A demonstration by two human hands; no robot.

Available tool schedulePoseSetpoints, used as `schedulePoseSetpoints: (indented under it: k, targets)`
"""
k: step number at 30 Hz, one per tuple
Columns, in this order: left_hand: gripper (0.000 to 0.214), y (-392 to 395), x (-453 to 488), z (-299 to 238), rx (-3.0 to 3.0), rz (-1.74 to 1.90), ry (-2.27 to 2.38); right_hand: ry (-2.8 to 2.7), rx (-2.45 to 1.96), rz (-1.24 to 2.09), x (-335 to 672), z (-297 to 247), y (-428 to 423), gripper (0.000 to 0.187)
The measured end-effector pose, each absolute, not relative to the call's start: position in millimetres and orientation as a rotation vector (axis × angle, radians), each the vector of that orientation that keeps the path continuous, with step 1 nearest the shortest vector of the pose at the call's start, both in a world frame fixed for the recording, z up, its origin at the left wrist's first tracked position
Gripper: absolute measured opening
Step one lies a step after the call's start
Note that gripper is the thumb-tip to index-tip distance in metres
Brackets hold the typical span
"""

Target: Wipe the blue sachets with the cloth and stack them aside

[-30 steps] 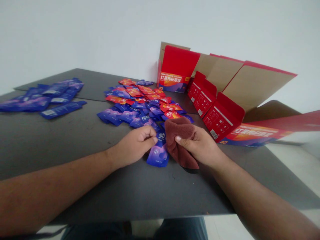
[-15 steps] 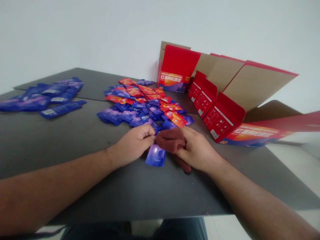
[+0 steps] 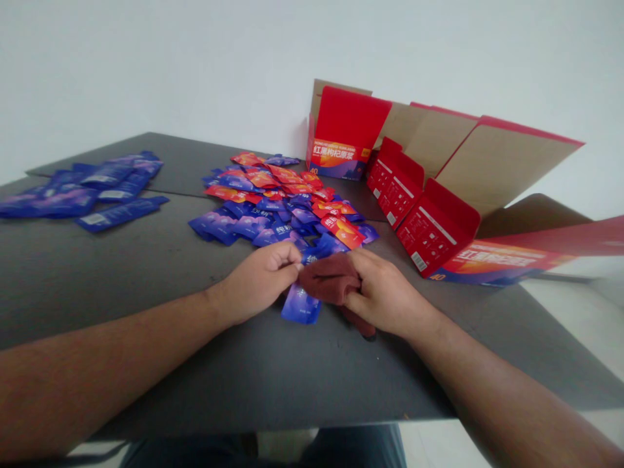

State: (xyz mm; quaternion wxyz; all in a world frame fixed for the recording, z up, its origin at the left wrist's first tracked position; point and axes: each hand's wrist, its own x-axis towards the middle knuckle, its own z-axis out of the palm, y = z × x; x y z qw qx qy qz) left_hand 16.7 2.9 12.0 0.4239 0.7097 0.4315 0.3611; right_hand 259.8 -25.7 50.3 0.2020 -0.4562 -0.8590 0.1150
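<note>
My left hand pinches the left edge of a blue-purple pouch between thumb and finger. A folded brown cloth is bunched in my right hand, its fingers closed round it. The cloth lies against the front of the pouch and covers its middle, so only the pouch's bottom and a bit of its top show. Just beyond both hands spreads a heap of blue and red-orange pouches.
At the left lies a separate pile of blue pouches. Red printed cartons with raised flaps, one at the back and others at the right, stand on the dark table. A white wall rises behind.
The cloth has shifted slightly left over the pouch, along with my right hand. The pouch's lower end has moved a little left; my left hand keeps its pinch.
</note>
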Motion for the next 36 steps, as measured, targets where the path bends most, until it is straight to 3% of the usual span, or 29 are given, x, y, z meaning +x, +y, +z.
schedulePoseSetpoints:
  k: [8, 13, 17, 32, 36]
  targets:
    - [0.014, 2.5, 16.8, 12.7, 1.780, 0.915, 1.086, -2.495, -1.151, 0.367, 259.0, 50.7, -26.8, 0.021]
    - [0.014, 2.6, 16.8, 12.2, 1.734, 0.902, 1.090, -2.339, -1.325, 0.297, 260.7, 49.5, -25.3, 0.020]
    - [0.015, 2.7, 16.8, 11.9, 1.787, 0.918, 1.082, -2.498, -1.146, 0.364, 258.8, 49.9, -26.6, 0.020]
    - [0.013, 3.1, 16.8, 11.6, 1.709, 0.913, 1.067, -2.325, -1.332, 0.296, 258.5, 49.2, -27.6, 0.019]
    - [0.015, 2.9, 16.7, 11.3, 1.755, 0.930, 1.078, -2.494, -1.170, 0.357, 257.9, 48.9, -29.0, 0.021]
